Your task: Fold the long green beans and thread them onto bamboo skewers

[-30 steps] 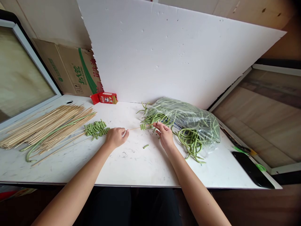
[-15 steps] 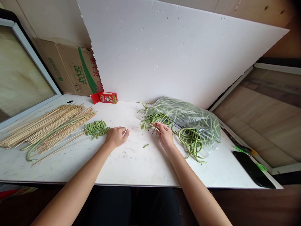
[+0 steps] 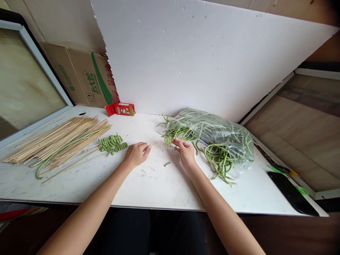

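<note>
A thin bamboo skewer [image 3: 157, 143] stretches between my two hands above the white table. My left hand [image 3: 136, 154] is closed around its left part, thumb pointing right. At the other end, my right hand [image 3: 185, 153] pinches the skewer with thumb and forefinger. Several short cut pieces of long bean [image 3: 167, 141] sit threaded side by side on it, right against my right fingertips. Left of my left hand lie skewers filled with bean pieces [image 3: 113, 143]. One loose bean piece [image 3: 167, 164] rests on the table between my forearms.
Bare skewers [image 3: 61, 138] lie in a pile at the left, a long bean across them. A clear plastic bag of long beans [image 3: 209, 124] lies at the right, some spilling out. A red box [image 3: 124, 109] stands behind; a black phone [image 3: 292, 193] lies far right.
The camera view has shifted slightly. My hands have drawn a little closer together, and the gap between the threaded bean pieces and my right fingertips has closed.
</note>
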`<state>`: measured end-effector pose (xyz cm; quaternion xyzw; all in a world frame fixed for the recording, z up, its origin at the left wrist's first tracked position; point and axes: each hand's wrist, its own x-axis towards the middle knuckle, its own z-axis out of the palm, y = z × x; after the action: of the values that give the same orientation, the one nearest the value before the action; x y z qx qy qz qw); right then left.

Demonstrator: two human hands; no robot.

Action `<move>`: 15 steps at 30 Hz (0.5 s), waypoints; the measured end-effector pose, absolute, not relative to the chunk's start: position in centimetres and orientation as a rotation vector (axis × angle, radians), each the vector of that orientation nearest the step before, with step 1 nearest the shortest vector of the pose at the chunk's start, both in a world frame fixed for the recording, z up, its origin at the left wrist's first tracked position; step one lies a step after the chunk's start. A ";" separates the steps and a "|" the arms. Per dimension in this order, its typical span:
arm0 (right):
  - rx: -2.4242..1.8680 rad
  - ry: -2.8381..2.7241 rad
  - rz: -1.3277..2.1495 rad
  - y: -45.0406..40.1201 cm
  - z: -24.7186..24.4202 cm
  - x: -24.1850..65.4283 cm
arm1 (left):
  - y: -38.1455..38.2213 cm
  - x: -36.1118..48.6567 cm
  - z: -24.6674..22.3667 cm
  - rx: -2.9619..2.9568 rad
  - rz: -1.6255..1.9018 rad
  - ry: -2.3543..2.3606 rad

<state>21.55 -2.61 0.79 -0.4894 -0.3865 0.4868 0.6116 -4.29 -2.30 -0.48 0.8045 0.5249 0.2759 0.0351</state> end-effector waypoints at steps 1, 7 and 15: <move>-1.134 -0.886 1.124 -2.6 0.9 21.5 | -2.3 -4.3 -0.5 2.476 0.861 1.606; -1.147 -0.922 1.081 -2.7 0.9 21.2 | -2.2 -4.2 -0.8 2.485 0.939 1.565; -1.159 -0.941 1.079 -2.9 0.8 20.6 | -2.3 -4.0 -0.8 2.491 0.976 1.508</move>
<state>20.61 -2.93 0.79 -0.5008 -0.4066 0.4665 0.6051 -4.03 -2.27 -0.84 0.8106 0.4907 0.3176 0.0350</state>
